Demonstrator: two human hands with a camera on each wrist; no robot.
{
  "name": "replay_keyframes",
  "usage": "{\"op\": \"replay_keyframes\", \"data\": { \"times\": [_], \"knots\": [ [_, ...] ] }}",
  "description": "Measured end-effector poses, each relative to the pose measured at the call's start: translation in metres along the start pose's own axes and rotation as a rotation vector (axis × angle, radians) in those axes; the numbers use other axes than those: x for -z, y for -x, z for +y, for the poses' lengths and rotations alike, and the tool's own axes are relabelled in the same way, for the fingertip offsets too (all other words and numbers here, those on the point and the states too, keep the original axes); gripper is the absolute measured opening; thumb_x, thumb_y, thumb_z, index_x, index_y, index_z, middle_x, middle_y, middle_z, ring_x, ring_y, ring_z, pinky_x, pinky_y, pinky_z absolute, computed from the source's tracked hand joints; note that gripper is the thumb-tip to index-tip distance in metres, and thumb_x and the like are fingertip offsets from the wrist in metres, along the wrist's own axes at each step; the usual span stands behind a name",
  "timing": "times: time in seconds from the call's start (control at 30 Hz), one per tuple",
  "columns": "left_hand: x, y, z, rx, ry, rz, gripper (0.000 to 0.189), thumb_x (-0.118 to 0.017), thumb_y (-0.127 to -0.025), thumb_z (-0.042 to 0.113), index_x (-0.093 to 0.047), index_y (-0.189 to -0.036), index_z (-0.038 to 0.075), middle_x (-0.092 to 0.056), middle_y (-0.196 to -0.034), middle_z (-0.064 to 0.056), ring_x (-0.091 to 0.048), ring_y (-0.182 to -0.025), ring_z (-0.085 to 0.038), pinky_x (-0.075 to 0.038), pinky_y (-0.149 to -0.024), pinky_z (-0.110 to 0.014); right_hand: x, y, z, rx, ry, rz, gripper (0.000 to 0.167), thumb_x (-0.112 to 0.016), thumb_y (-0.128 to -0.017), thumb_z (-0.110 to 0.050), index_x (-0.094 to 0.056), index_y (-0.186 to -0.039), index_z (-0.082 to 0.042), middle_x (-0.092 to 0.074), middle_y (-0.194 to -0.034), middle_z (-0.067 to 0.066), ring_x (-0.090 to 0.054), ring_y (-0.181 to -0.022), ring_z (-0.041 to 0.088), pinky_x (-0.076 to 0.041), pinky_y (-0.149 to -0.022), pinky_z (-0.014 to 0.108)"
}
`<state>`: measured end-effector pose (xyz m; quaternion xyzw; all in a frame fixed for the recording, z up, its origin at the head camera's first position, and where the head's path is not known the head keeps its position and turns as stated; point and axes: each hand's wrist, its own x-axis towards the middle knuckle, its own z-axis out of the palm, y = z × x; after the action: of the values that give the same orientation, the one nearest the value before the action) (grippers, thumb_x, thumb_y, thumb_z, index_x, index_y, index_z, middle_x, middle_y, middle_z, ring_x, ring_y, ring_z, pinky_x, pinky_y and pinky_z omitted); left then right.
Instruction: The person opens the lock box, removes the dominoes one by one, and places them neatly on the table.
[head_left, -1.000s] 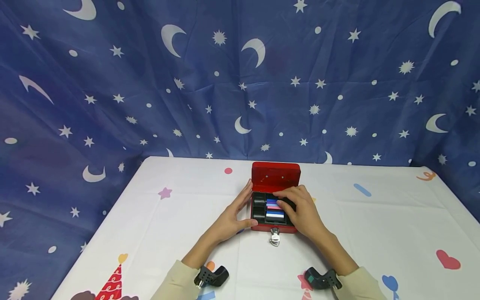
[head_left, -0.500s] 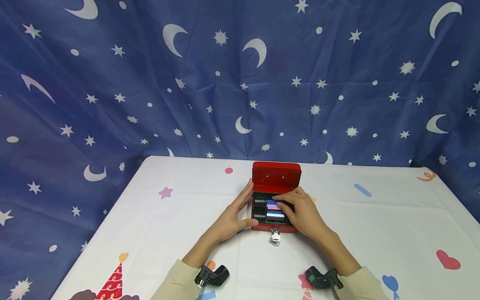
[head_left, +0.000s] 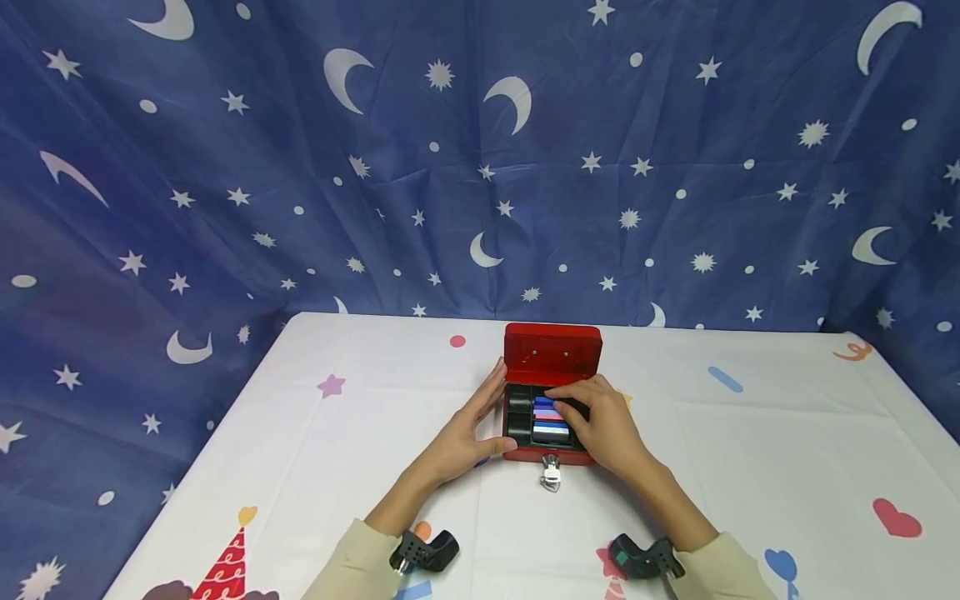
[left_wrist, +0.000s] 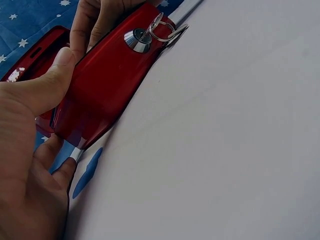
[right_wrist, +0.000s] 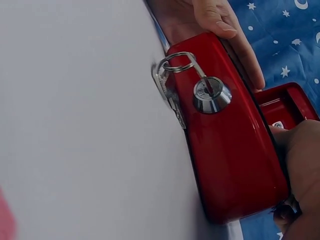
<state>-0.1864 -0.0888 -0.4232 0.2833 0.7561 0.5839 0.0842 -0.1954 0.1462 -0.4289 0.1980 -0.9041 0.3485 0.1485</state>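
Observation:
A small red cash box [head_left: 516,456] sits on the table with its lid [head_left: 552,352] raised. Its black tray [head_left: 519,418] has compartments, the middle ones holding slim blue, purple, pink and white sticks [head_left: 551,429] laid side by side. My left hand [head_left: 459,442] rests against the box's left side, fingers stretched along it and thumb on the front corner. My right hand [head_left: 611,421] reaches over the tray from the right. Its thumb and forefinger pinch at a blue stick [head_left: 544,401]; the stick's right end is hidden under them. A key on a ring [right_wrist: 178,66] is in the front lock [right_wrist: 212,95].
A white cloth [head_left: 750,450] with coloured party prints covers the table. Behind it hangs a dark blue curtain [head_left: 420,208] with moons and stars. Black cameras [head_left: 424,552] are strapped to both wrists.
The upper blue stick shows a little more beneath my right fingers, which have barely shifted. My left hand and the box stay put.

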Motion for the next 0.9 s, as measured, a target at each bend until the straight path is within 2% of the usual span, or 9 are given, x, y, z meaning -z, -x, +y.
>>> {"op": "replay_keyframes", "data": {
  "times": [0.3, 0.5, 0.63, 0.73, 0.9],
  "knots": [
    [0.000, 0.000, 0.001, 0.005, -0.009, 0.003, 0.094, -0.074, -0.081, 0.005, -0.014, -0.154, 0.011, -0.008, -0.159, 0.000, -0.022, -0.142, -0.022, -0.023, -0.113, -0.041, -0.002, 0.000, 0.000, 0.036, -0.014, 0.046, 0.026, -0.075, -0.082, -0.006, -0.074, -0.107, -0.015, -0.071, -0.101, 0.001, -0.055, -0.090, 0.016, -0.053, -0.077, 0.037],
    [0.000, 0.000, 0.001, 0.013, -0.007, 0.003, 0.094, -0.074, -0.081, 0.005, -0.014, -0.154, 0.012, -0.008, -0.159, 0.001, -0.022, -0.142, -0.022, -0.023, -0.113, -0.043, 0.005, -0.002, 0.001, 0.071, -0.003, 0.101, 0.024, -0.076, -0.081, -0.004, -0.075, -0.103, -0.013, -0.071, -0.097, 0.001, -0.058, -0.088, 0.016, -0.055, -0.077, 0.038],
    [0.000, 0.000, 0.000, 0.000, -0.003, 0.002, 0.095, -0.074, -0.081, 0.005, -0.014, -0.154, 0.011, -0.008, -0.159, -0.001, -0.022, -0.142, -0.022, -0.022, -0.113, -0.042, 0.014, -0.004, 0.001, 0.072, -0.014, 0.119, 0.025, -0.075, -0.081, -0.003, -0.075, -0.104, -0.013, -0.071, -0.094, 0.000, -0.055, -0.079, 0.013, -0.055, -0.067, 0.035],
    [0.000, 0.000, -0.001, -0.011, -0.006, 0.004, 0.095, -0.074, -0.080, 0.004, -0.014, -0.154, 0.009, -0.007, -0.159, -0.002, -0.022, -0.142, -0.023, -0.022, -0.113, -0.042, 0.022, -0.005, 0.001, 0.072, -0.013, 0.126, 0.026, -0.074, -0.082, -0.003, -0.075, -0.105, -0.013, -0.070, -0.093, -0.001, -0.050, -0.072, 0.011, -0.050, -0.058, 0.031],
    [-0.001, 0.001, -0.002, -0.022, -0.007, 0.007, 0.095, -0.074, -0.080, 0.003, -0.014, -0.154, 0.008, -0.007, -0.160, -0.003, -0.022, -0.142, -0.023, -0.022, -0.113, -0.042, 0.036, -0.006, 0.006, 0.069, 0.022, 0.135, 0.026, -0.074, -0.082, -0.004, -0.075, -0.105, -0.015, -0.068, -0.088, -0.004, -0.045, -0.064, 0.010, -0.042, -0.053, 0.023]
  ]
}}
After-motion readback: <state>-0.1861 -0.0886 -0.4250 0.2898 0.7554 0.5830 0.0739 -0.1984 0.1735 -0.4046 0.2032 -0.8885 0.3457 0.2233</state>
